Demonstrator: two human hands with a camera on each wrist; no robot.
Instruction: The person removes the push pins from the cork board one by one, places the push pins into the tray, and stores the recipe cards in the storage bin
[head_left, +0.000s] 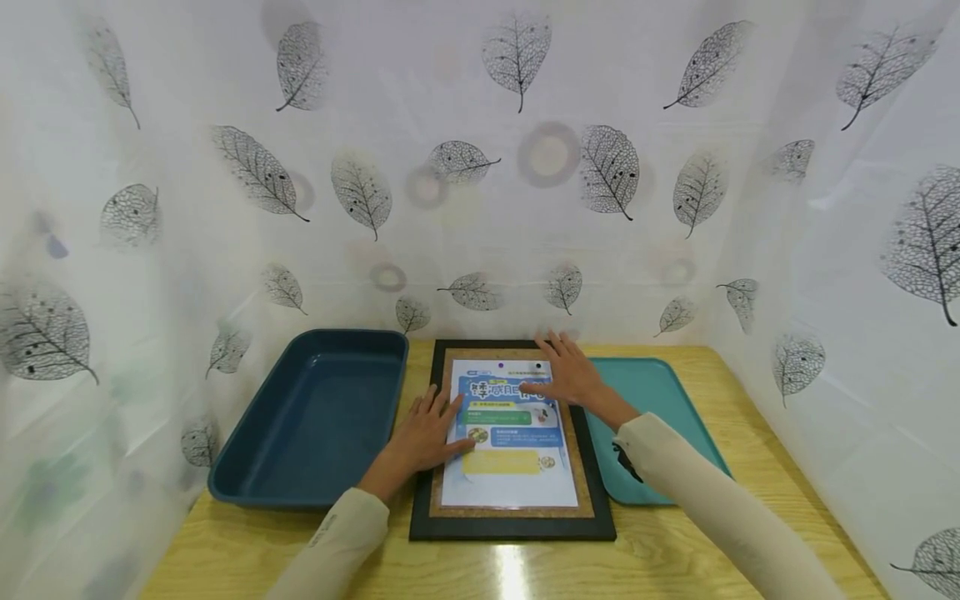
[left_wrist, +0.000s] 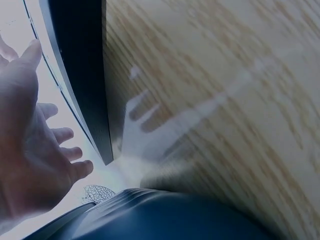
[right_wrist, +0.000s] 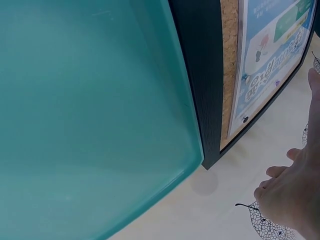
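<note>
Head view: note poster (head_left: 517,493) lying face up on board (head_left: 512,528), with two small pins (head_left: 501,365) near board's far edge. Find left hand (head_left: 424,435) spread wide at board's left side, across poster's edge. Find right hand (head_left: 573,377) equally spread at board's far right corner. Record nothing gripped in either. Log tub (head_left: 330,417) left of board, tray (head_left: 637,450) right of board, table (head_left: 450,577) beneath board, curtain (head_left: 450,50) beyond board.

Left wrist view: see left hand with digits apart beside board's dark border, pinching nothing. Cannot confirm contact with board, given glare and steep angle.

Right wrist view: see right hand, cropped, off board's far end, with nothing visible in grasp. Note dark pin at poster's corner on board's tray side.

Judge step in hand as handling poster on board. Advise pressing lightly with flat left fingers, guiding poster's far corner by fingertip, clearing pins, and not shoving board into tray.
</note>
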